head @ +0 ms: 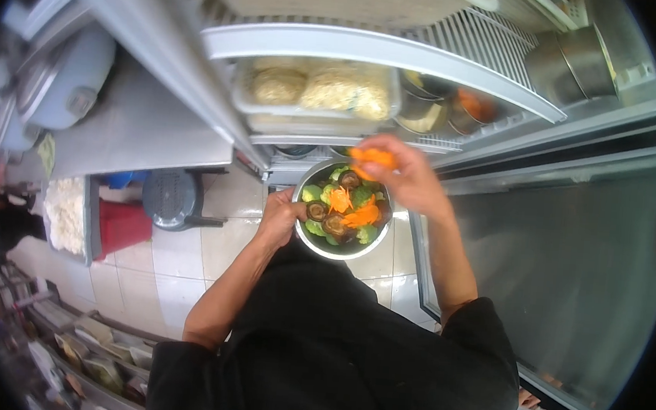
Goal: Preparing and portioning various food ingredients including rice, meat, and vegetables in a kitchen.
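Observation:
My left hand (281, 217) grips the left rim of a round metal bowl (342, 256), its thumb over the edge. Broccoli florets (366, 234), brown mushroom caps (335, 223) and orange carrot slices (362, 214) lie in the bowl. Over the bowl's upper right side, my right hand (403, 170) holds several orange carrot slices (374, 161) between its fingers; this hand is slightly blurred. Beyond the bowl stands an open refrigerator, where a clear plastic container (318, 112) of pale food sits beside metal pots.
A glass refrigerator door (538, 250) stands open at the right. Left are a steel counter (149, 127) with a rice cooker (69, 80), a grey stool (171, 198), a red bin (124, 228) and a tub of white food (66, 216). Another person (6, 217) is at far left.

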Demonstrator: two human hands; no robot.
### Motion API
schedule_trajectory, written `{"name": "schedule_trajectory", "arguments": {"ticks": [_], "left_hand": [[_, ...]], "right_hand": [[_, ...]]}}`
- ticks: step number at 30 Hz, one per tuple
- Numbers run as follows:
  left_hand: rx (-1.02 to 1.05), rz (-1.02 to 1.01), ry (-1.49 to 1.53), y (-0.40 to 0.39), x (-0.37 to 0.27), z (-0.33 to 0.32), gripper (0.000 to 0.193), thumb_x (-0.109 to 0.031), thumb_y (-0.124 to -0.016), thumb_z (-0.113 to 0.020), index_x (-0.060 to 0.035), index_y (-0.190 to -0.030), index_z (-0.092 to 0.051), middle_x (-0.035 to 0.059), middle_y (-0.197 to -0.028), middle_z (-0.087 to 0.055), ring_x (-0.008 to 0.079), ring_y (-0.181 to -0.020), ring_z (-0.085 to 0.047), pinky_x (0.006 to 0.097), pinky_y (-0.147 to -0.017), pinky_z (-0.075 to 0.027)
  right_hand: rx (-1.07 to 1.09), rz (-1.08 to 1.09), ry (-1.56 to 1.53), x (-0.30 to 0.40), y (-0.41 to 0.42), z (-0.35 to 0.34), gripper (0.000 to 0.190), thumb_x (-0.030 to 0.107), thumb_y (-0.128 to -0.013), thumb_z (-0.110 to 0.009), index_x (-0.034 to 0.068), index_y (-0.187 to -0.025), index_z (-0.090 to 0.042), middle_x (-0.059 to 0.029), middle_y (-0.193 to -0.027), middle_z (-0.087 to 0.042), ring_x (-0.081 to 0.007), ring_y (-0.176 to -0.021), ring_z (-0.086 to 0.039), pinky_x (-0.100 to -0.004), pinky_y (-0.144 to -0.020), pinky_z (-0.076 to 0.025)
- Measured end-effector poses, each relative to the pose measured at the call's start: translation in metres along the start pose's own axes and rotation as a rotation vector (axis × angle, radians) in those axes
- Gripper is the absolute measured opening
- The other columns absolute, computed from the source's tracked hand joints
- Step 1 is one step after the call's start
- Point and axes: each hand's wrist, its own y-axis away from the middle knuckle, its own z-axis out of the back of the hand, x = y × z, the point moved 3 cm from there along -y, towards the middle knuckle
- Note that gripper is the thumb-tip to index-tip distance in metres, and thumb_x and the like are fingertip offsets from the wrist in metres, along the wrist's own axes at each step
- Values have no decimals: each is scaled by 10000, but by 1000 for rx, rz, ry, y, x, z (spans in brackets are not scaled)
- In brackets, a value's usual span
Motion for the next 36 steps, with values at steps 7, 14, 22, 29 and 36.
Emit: {"name": "schedule_trajectory", "arguments": {"ticks": [7, 14, 22, 29, 36], "left_hand": [[-140, -112, 32, 93, -7, 81, 297, 99, -615, -500, 81, -877, -639, 99, -795, -654, 147, -657, -608, 254, -574, -487], [-377, -232, 161, 207, -7, 171, 237, 83, -611, -510, 79, -821, -618, 86, -731, -617, 155, -594, -572, 276, -518, -464], [-641, -316, 301, 337, -15, 275, 294, 80, -614, -509, 123, -884, -618, 135, -746, -621, 185, -622, -596, 300, -528, -489], [-889, -444, 435, 420, -31, 361, 332, 36, -585, -547, 106, -897, -635, 125, -794, -631, 203, -663, -607, 306, -583, -513], [-1095, -547, 542, 524, -35, 478, 269, 45, -591, -541, 74, -841, -637, 100, -727, -608, 168, -586, -558, 274, -530, -473]], "right_hand": [[480, 434, 472, 41, -28, -154, 255, 6, -800, -635, 72, -1046, -651, -87, -1087, -646, -285, -1035, -571, -403, -920, -446], [791, 604, 480, 82, -6, -289, 398, 171, -847, -567, 83, -1235, -581, -115, -1291, -570, -302, -1255, -473, -443, -1045, -314], [1009, 714, 319, 136, 5, -453, 501, 364, -904, -535, 47, -1292, -548, -160, -1334, -537, -332, -1288, -437, -486, -1077, -274], [1071, 924, 479, 200, 13, -587, 752, 520, -657, -751, 99, -1253, -569, -148, -1275, -555, -349, -1236, -471, -513, -1060, -295], [1264, 1114, 321, 253, 17, -761, 737, 489, -655, -751, 83, -1244, -574, -155, -1268, -558, -341, -1213, -484, -478, -1038, -322]]}}
